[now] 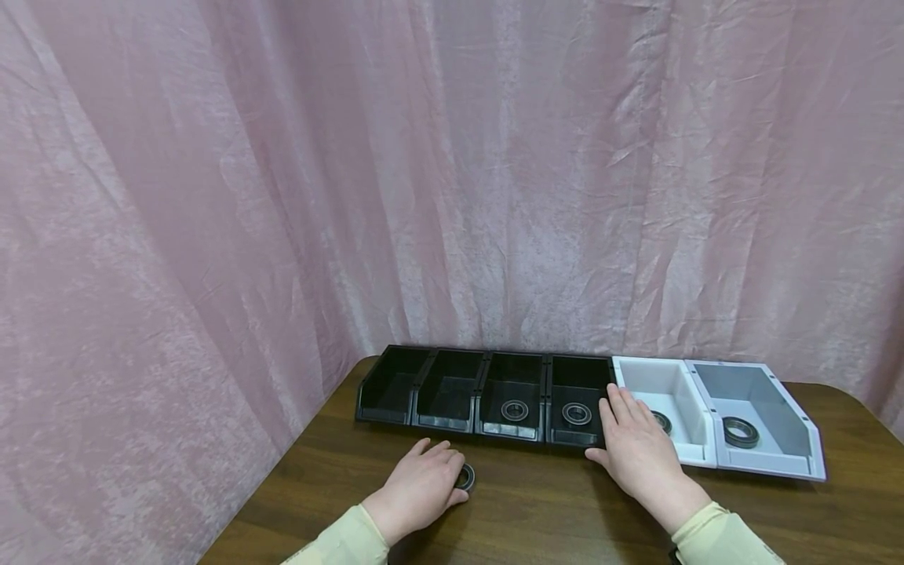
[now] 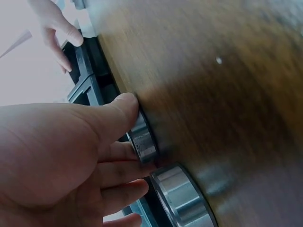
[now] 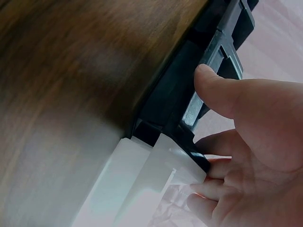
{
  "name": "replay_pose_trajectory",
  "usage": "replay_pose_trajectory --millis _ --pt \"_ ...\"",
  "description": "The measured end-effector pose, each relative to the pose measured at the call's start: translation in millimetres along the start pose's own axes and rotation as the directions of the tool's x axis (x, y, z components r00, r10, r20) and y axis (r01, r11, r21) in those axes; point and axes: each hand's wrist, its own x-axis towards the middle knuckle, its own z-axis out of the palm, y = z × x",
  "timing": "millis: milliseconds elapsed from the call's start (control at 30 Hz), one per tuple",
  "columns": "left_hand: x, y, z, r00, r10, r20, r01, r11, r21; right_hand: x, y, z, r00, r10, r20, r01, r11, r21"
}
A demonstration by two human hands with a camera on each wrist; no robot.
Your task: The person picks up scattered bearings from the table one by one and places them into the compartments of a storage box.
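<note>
The bearing (image 2: 142, 142) sits between the thumb and fingers of the left hand (image 1: 418, 488), and I see that hand pinching it by its rim, thumb on the near side, fingertips on the far side. It is in front of the bins, low over the wooden table (image 1: 526, 506); from my angle I can't tell whether it touches the wood. On my left wrist feed a second bearing (image 2: 182, 196) lies just beside it, near the outer fingers; the back of the hand hides that one from my head view.

The right hand (image 1: 639, 447) grasps nothing that I can see: its fingers are extended over the wall between the fourth black bin (image 1: 575, 380) and the white bin (image 1: 653, 377). I count one ring each in the third black bin (image 1: 514, 377), the fourth, the white one and the grey bin (image 1: 766, 408).
</note>
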Motion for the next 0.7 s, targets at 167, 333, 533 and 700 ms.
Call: replay_pose_trajectory --millis 167,333,533,700 --pt "0.6 0.3 -0.1 1.0 0.002 0.008 -0.002 1.0 0.005 0.1 -0.2 0.0 1.0 0.001 0.004 -0.001 1.0 -0.003" --pt "0.4 0.9 -0.6 1.0 0.004 0.014 -0.004 1.0 0.011 0.6 0.1 0.4 1.0 0.007 0.007 -0.007 1.0 -0.002" --pt "-0.3 1.2 -1.1 1.0 0.001 0.013 -0.001 1.0 0.01 0.1 0.5 0.9 1.0 0.007 0.008 -0.007 1.0 0.0" --pt "-0.6 1.4 -1.5 1.0 0.0 0.01 0.0 1.0 0.01 0.2 0.8 1.4 1.0 0.004 -0.001 -0.004 1.0 -0.002"
